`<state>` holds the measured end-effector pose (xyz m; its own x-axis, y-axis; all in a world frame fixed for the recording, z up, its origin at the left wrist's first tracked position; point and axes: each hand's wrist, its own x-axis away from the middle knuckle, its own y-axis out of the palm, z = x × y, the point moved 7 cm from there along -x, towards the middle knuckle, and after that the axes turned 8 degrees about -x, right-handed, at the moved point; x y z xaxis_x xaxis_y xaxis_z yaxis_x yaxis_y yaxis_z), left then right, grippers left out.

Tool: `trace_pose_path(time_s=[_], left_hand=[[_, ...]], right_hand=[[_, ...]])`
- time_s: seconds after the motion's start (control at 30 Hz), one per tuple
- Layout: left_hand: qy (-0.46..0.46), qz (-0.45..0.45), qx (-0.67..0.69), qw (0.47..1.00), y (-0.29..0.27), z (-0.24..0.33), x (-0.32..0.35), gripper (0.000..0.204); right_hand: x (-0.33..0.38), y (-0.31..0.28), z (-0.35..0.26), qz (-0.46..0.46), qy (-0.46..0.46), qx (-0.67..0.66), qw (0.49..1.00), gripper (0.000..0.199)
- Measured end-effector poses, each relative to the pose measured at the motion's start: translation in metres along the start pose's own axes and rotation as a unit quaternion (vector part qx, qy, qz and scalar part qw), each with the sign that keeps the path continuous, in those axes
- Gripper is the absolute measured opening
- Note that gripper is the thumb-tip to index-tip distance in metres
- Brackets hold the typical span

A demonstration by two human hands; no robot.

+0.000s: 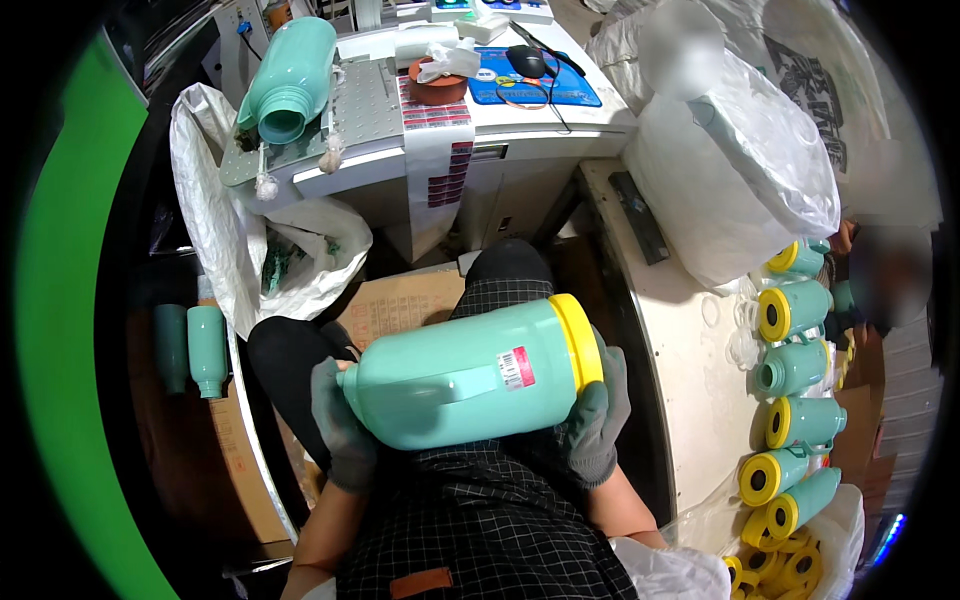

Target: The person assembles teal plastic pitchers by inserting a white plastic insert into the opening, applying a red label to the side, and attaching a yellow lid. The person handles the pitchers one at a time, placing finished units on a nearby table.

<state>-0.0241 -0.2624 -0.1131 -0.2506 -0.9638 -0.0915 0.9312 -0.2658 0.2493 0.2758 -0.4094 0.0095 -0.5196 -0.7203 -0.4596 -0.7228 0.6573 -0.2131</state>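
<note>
A person seen from above, seated, holds a large mint-green flask body (465, 378) sideways over the lap, at the centre of the view. Its yellow base ring (578, 340) points toward 2 o'clock, its narrow neck toward 9 o'clock. A small barcode sticker (516, 368) sits on its side.

The left hand (340, 425), in a grey glove, is wrapped around the neck end, fingers closed on it. The right hand (598, 415), also gloved, cups the yellow base from below, clamped on the flask.

At 11 o'clock, a second green flask body (288, 78) lies in a fixture on a white machine tabletop (520, 130). At 3 to 5 o'clock, a row of finished flasks (795, 365) with yellow bases lies on a pale tabletop (690, 350), with loose yellow rings (775, 555) piled below. A large white plastic bag (735, 170) bulges at 1 o'clock.

Likely risks: the smooth plastic could slip in the gloves, since the flask is held only at its two ends with nothing beneath but the lap. The yellow ring may not be fully seated, though this cannot be told; pressure from the right palm could skew it. Swinging the flask right could knock the crowded row.
</note>
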Motion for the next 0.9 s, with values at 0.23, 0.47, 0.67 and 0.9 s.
trace_pose_path(time_s=[0.23, 0.47, 0.67, 0.9], left_hand=[[0.18, 0.019, -0.347, 0.92, 0.053, 0.101, -0.016, 0.042], [0.24, -0.115, -0.324, 0.908, 0.097, 0.099, -0.033, 0.057], [0.144, -0.18, -0.303, 0.925, 0.084, 0.015, -0.02, 0.066], [0.018, -0.217, -0.304, 0.927, 0.157, 0.045, -0.023, 0.04]], right_hand=[[0.031, 0.002, 0.071, 0.031, 0.177, -0.084, 0.98, 0.062], [0.02, -0.051, 0.059, 0.154, 0.216, -0.289, 0.92, 0.063], [0.048, -0.135, 0.138, 0.302, 0.219, -0.55, 0.747, 0.059], [-0.004, -0.427, 0.117, 0.494, -0.037, -0.551, 0.672, 0.056]])
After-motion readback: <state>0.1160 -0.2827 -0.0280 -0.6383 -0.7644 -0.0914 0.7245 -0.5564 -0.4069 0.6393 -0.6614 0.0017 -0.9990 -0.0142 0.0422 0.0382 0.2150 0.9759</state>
